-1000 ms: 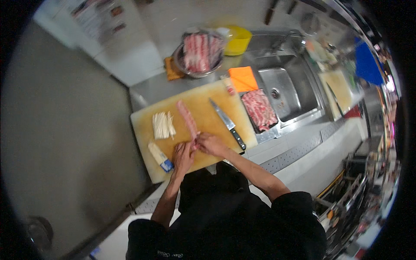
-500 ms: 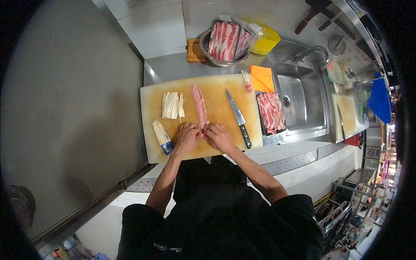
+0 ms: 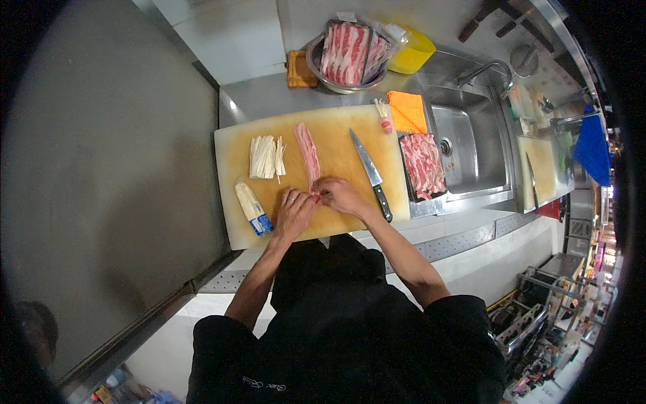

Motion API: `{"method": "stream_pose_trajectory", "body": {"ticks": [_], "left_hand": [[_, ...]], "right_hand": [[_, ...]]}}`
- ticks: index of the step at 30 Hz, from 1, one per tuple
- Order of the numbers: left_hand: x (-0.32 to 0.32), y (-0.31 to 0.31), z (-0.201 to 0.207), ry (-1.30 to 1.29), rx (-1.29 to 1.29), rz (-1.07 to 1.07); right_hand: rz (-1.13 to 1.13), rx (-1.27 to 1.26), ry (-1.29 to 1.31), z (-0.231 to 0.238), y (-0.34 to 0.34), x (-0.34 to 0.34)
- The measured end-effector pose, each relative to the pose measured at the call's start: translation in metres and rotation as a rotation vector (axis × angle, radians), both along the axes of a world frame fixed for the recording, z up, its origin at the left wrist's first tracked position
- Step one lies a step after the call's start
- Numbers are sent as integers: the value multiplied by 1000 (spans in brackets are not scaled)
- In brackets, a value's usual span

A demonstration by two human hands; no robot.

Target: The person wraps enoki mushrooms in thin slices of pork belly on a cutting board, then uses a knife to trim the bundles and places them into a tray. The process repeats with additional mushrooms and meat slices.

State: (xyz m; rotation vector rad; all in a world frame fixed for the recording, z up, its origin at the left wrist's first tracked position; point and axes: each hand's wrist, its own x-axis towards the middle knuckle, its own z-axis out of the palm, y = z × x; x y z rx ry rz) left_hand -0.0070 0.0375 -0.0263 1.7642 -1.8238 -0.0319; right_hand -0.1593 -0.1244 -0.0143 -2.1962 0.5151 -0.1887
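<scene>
A long strip of meat (image 3: 307,151) is being held at its near end, low on the middle of a cutting board (image 3: 343,225). The hands are being held close together there: the end is being pinched by the fingertips of the left hand (image 3: 295,209) and of the right hand (image 3: 340,195) — how much is folded under the fingers cannot be told. The rest of the strip is lying flat, pointing away from the person.

To the left, a bundle of thin white mushrooms (image 3: 262,157) is being laid bare on the board, and a packet of mushrooms (image 3: 252,205) is lying just beside the left wrist. To the right, a knife (image 3: 370,174) is resting with its blade pointing away. Near the board's far right corner, a small meat roll (image 3: 385,123) is lying, white mushroom stems sticking out.

Beyond the board's right edge, sliced meat (image 3: 424,161) is being held in a black tray (image 3: 408,176), near an orange cloth (image 3: 407,112). Behind — packs of meat (image 3: 346,54) are being held in a metal bowl (image 3: 344,88).
</scene>
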Motion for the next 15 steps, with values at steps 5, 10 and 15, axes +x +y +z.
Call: {"method": "stream_pose_trajectory", "body": {"ticks": [5,10,15], "left_hand": [[4,-9,10,75,66,10],[10,-14,20,198,272,46],[11,-16,22,263,239,112]], "right_hand": [[-49,-400,-36,19,22,-21],[54,-651,-123,-5,32,-21],[37,-506,-140,-15,25,-9]]}}
